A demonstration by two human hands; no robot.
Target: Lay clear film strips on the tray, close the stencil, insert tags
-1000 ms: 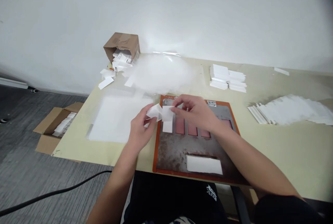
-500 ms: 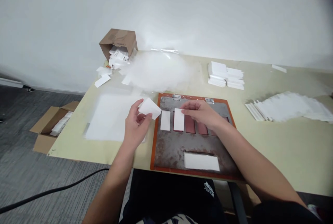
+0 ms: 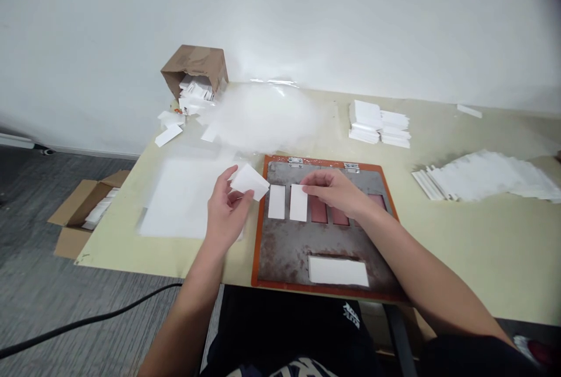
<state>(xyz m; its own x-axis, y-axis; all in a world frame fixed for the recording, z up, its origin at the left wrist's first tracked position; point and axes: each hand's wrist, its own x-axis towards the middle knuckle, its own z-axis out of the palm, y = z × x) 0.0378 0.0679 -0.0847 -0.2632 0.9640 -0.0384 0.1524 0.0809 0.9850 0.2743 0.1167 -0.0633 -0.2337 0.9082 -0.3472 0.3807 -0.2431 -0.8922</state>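
My left hand [image 3: 228,207] is closed on a small stack of white cards [image 3: 249,182], held up left of the jig. Thumb and fingers of my right hand [image 3: 333,191] pinch the upper right edge of a white card [image 3: 298,204], which lies over the second slot. The jig is a grey metal plate [image 3: 284,242] on an orange-brown board [image 3: 259,248] with hinges at its far edge. Another white card [image 3: 276,201] fills the leftmost slot. Reddish slots [image 3: 319,210] show to the right, partly hidden by my right hand and forearm. A wide white card [image 3: 338,272] sits in the near slot.
An open carton [image 3: 193,61] spills white cards at the back left. Stacked cards [image 3: 366,123] stand at the back, and a fanned row [image 3: 491,178] lies at right. White sheets [image 3: 175,201] and clear plastic [image 3: 263,117] cover the left. A floor box [image 3: 79,207] holds more cards.
The card under my right hand has shifted slightly down and now covers the second slot more fully. My left hand still holds its cards in nearly the same place.
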